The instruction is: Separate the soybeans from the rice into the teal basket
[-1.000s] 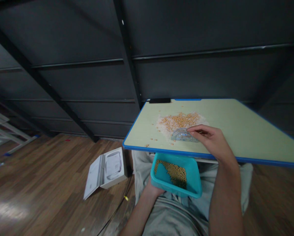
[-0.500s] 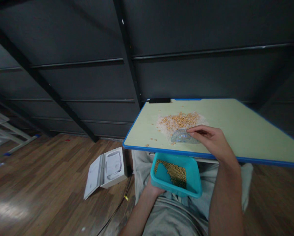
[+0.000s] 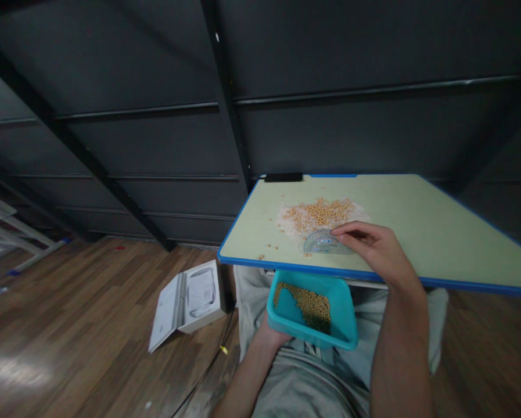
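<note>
My right hand [image 3: 367,244] pinches the top edge of a clear protractor [image 3: 323,242], held at the near side of a mixed spread. Golden soybeans [image 3: 323,212] lie there among white grains [image 3: 290,222] that look like rice. Below the table's front edge, my left hand [image 3: 274,335] grips a turquoise plastic basket [image 3: 347,307] from its left underside; most of its fingers are hidden. Inside, beans [image 3: 315,307] cover part of the bottom, with bare turquoise showing at the left and right.
The pale table [image 3: 452,238] has a blue rim, and a black flat object [image 3: 283,177] rests at its back left. An opened white box [image 3: 199,296] sits on the wooden floor beside a dark cable [image 3: 208,368]. Dark panels [image 3: 155,139] rise behind the table.
</note>
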{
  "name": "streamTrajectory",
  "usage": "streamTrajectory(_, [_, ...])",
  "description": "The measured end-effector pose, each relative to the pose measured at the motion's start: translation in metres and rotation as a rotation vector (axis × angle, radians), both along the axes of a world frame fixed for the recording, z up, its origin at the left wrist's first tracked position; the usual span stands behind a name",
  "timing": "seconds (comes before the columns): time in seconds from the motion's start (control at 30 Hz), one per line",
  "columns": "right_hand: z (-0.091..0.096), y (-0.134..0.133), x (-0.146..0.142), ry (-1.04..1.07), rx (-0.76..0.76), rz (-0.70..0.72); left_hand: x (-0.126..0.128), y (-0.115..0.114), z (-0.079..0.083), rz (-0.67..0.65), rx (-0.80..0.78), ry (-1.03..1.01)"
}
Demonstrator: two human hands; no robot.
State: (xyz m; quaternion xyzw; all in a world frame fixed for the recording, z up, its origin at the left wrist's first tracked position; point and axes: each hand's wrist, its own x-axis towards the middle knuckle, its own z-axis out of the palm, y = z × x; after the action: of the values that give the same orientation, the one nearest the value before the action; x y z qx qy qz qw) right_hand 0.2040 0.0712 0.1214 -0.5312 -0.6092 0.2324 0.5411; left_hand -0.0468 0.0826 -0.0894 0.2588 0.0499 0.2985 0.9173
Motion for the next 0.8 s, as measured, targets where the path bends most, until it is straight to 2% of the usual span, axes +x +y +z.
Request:
streamTrajectory(0.17, [0.002, -0.001, 0.0, -0.015, -0.005, 0.046, 0.003, -0.001, 0.001, 0.004, -0.003, -0.007])
streamTrajectory(0.47, [0.004, -0.002, 0.0, -0.03, 0.006, 0.05, 0.002, -0.004, 0.015, 0.019, -0.012, 0.056])
streamTrajectory(0.8, [0.004, -0.002, -0.001, -0.037, 0.007, 0.04, 0.003, -0.005, 0.009, 0.042, -0.04, 0.068])
